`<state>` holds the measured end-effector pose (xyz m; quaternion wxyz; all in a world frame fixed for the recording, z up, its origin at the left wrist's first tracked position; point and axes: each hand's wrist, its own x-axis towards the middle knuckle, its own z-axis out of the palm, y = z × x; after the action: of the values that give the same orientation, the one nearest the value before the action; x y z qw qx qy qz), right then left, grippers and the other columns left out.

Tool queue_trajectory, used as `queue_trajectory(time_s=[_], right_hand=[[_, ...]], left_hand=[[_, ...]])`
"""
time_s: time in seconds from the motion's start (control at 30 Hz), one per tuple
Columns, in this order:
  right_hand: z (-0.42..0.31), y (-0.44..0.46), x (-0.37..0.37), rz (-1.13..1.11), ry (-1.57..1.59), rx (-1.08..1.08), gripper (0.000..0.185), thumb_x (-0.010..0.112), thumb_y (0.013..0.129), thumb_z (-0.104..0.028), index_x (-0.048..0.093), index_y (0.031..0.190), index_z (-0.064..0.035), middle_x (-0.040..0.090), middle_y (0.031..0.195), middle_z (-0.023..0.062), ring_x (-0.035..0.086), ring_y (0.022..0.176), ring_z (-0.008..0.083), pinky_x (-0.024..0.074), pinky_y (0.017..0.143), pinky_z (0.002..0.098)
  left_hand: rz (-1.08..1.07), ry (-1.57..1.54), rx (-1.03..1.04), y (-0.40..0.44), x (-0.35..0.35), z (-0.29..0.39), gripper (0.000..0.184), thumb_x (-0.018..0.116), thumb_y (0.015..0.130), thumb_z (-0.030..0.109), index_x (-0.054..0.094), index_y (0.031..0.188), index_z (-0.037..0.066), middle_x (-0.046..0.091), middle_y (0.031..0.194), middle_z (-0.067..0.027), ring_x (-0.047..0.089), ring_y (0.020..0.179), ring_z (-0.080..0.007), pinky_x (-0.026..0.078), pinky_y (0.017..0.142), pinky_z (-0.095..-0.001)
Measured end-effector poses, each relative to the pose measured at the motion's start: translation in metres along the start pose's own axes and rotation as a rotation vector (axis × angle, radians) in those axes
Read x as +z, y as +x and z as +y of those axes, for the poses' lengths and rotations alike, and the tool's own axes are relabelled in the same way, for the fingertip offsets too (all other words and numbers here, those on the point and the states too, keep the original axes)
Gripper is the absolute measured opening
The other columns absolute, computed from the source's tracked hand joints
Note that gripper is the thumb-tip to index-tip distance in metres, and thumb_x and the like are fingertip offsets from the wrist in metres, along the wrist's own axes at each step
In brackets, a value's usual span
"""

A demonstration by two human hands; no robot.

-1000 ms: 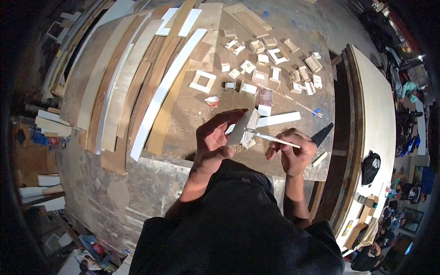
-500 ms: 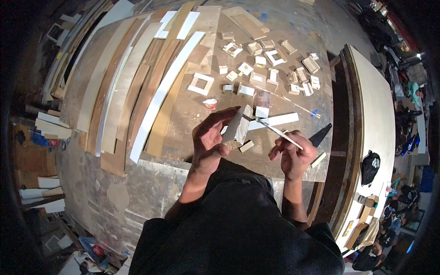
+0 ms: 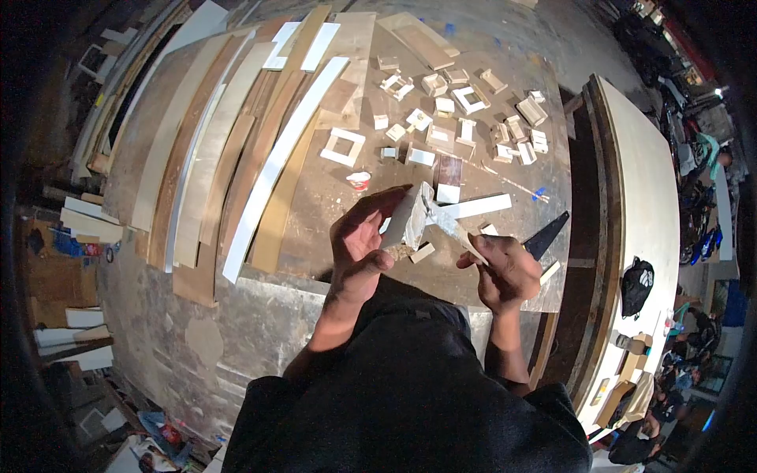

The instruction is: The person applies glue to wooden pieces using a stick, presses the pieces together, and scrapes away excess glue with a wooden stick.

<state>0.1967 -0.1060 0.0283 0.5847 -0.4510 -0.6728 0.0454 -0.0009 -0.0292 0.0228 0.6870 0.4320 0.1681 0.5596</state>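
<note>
My left hand (image 3: 361,240) grips a short wooden board (image 3: 408,219) tilted on edge, with a rough, whitish narrow edge facing right. My right hand (image 3: 509,272) pinches a thin flat strip (image 3: 451,226), its far part whitish and its tip at the board's edge. I cannot tell whether the strip is wood all along or whether the white is a smear. Under the hands lie a small wooden block (image 3: 422,253) and a white strip of wood (image 3: 482,206). A dark, tapering saw-like blade (image 3: 546,234) pokes out beyond my right hand.
Long boards (image 3: 288,165) cover the worktable's left side. Several small wooden blocks and assembled pieces (image 3: 471,99) are scattered at the back, near a square wooden frame (image 3: 342,147) and a red-and-white container (image 3: 359,181). A pale tabletop (image 3: 639,189) on the right holds a black bag (image 3: 637,286).
My right hand has turned the strip so its broad face shows, and its tip sits lower along the board's edge. My left hand keeps the board in nearly the same place.
</note>
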Motion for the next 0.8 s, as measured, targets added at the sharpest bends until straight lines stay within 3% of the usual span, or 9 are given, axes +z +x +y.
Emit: queue_trajectory(time_s=[0.07,0.1,0.2,0.27,0.4,0.43,0.47,0.6,0.8], right_hand=[[0.002,-0.001,-0.002,0.020,0.003,-0.027,0.019,0.064,0.090,-0.002,0.069,0.105,0.0088,0.068,0.080,0.0201,0.070,0.064,0.0235,0.0564,0.053,0.0305],[0.003,0.000,-0.003,0.037,-0.010,-0.030,0.019,0.063,0.090,-0.002,0.069,0.106,0.0085,0.068,0.080,0.0200,0.070,0.063,0.0234,0.0559,0.053,0.0300],[0.003,0.009,-0.002,0.048,-0.068,-0.037,0.020,0.061,0.090,0.001,0.068,0.107,0.0091,0.068,0.081,0.0205,0.069,0.063,0.0236,0.0563,0.054,0.0291],[0.003,0.008,0.001,0.020,0.014,0.099,0.028,0.060,0.078,0.016,0.070,0.103,0.0068,0.070,0.090,0.0202,0.071,0.070,0.0238,0.0604,0.060,0.0295],[-0.006,0.003,0.000,-0.069,0.090,0.088,0.031,0.062,0.080,0.013,0.072,0.108,0.0050,0.071,0.092,0.0194,0.072,0.072,0.0226,0.0595,0.061,0.0280],[-0.001,0.000,0.002,-0.051,0.111,0.017,0.021,0.061,0.088,0.006,0.069,0.106,0.0101,0.069,0.086,0.0220,0.070,0.063,0.0250,0.0584,0.055,0.0311],[-0.002,-0.001,0.002,-0.059,0.119,0.016,0.021,0.061,0.088,0.006,0.069,0.106,0.0101,0.069,0.086,0.0220,0.070,0.063,0.0250,0.0584,0.055,0.0311],[-0.004,-0.001,0.010,-0.004,0.121,0.129,0.021,0.062,0.087,0.007,0.070,0.106,0.0095,0.069,0.085,0.0219,0.071,0.063,0.0254,0.0573,0.055,0.0293],[-0.007,-0.001,0.028,-0.150,0.203,-0.081,0.016,0.065,0.090,-0.001,0.070,0.102,0.0090,0.069,0.083,0.0224,0.071,0.062,0.0251,0.0592,0.054,0.0323]], left_hand=[[0.024,0.121,-0.018,-0.002,-0.001,-0.001,0.099,0.079,0.070,0.059,0.048,0.135,-0.009,0.053,0.138,-0.0224,0.050,0.130,-0.0326,0.035,0.113,-0.0446],[0.024,0.120,-0.018,-0.003,-0.001,-0.001,0.099,0.079,0.070,0.059,0.048,0.135,-0.009,0.053,0.138,-0.0224,0.050,0.130,-0.0326,0.035,0.113,-0.0446],[-0.004,0.095,-0.030,-0.004,0.000,0.000,0.099,0.080,0.071,0.057,0.046,0.137,-0.009,0.052,0.140,-0.0213,0.050,0.131,-0.0320,0.035,0.113,-0.0448],[0.008,0.053,-0.075,-0.007,0.003,0.002,0.099,0.081,0.071,0.054,0.044,0.139,-0.008,0.051,0.141,-0.0208,0.049,0.132,-0.0314,0.035,0.113,-0.0454],[0.015,0.020,-0.083,-0.007,-0.003,-0.001,0.096,0.082,0.072,0.048,0.043,0.140,-0.008,0.050,0.142,-0.0203,0.048,0.133,-0.0312,0.035,0.114,-0.0458],[0.046,-0.021,-0.083,-0.007,-0.002,0.000,0.092,0.083,0.072,0.044,0.046,0.137,-0.009,0.053,0.139,-0.0206,0.050,0.130,-0.0299,0.035,0.112,-0.0426],[0.080,-0.061,-0.084,-0.008,-0.002,0.001,0.088,0.085,0.072,0.039,0.049,0.135,-0.010,0.055,0.136,-0.0210,0.052,0.127,-0.0285,0.035,0.111,-0.0393],[0.031,0.007,-0.030,-0.013,-0.011,0.003,0.089,0.081,0.073,0.040,0.044,0.139,-0.008,0.050,0.142,-0.0192,0.048,0.134,-0.0319,0.036,0.114,-0.0446],[0.176,-0.068,0.007,-0.017,-0.022,0.014,0.086,0.086,0.070,0.034,0.049,0.134,-0.010,0.056,0.134,-0.0187,0.052,0.126,-0.0266,0.037,0.109,-0.0377]])
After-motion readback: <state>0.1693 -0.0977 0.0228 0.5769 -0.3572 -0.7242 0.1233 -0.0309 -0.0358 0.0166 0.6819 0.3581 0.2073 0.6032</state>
